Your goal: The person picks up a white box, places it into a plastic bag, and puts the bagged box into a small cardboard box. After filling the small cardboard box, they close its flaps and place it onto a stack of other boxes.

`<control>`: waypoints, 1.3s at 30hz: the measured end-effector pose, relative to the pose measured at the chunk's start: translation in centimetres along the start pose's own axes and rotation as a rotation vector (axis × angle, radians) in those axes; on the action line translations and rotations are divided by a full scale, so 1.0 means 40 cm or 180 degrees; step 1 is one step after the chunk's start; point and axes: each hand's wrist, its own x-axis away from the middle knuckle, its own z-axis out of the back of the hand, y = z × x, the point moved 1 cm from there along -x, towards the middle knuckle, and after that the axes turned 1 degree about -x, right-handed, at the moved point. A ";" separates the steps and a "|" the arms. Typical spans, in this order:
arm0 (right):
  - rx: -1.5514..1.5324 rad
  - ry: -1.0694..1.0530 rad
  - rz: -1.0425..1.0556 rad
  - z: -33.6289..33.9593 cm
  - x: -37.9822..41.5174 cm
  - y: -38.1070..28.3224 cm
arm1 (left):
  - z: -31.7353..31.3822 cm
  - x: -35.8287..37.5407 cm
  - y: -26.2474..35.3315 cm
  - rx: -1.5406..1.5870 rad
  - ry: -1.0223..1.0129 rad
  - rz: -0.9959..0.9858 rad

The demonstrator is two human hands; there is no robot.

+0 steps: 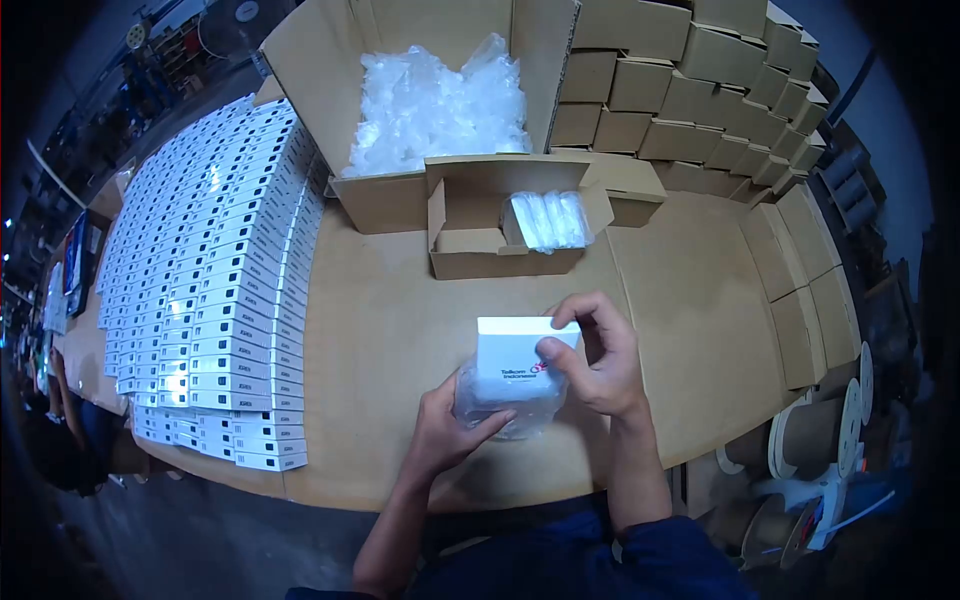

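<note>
A small white box point(510, 352) printed "Telkom Indonesia" stands partly inside a clear plastic bag point(520, 420), above the near middle of the table. My right hand point(598, 360) pinches the box's upper right corner between thumb and fingers. Lower down, my left hand point(455, 425) grips the bag from the left, its thumb across the front. Beyond the hands is an open brown carton point(505, 265), with several plastic-wrapped white boxes point(548, 220) lined up in its right half.
At the left rise tall stacks of white boxes point(215, 290). A large carton point(385, 200) behind holds a heap of clear plastic bags point(440, 110). Brown cartons point(690, 100) are piled at the back right, others point(800, 280) along the right edge. Spools point(815, 435) stand beside the table point(380, 350).
</note>
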 end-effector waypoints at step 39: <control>-0.1672 0.0260 -0.1097 -0.111 0.134 0.135 | 0.010 -0.032 0.001 0.0777 0.0237 -0.0635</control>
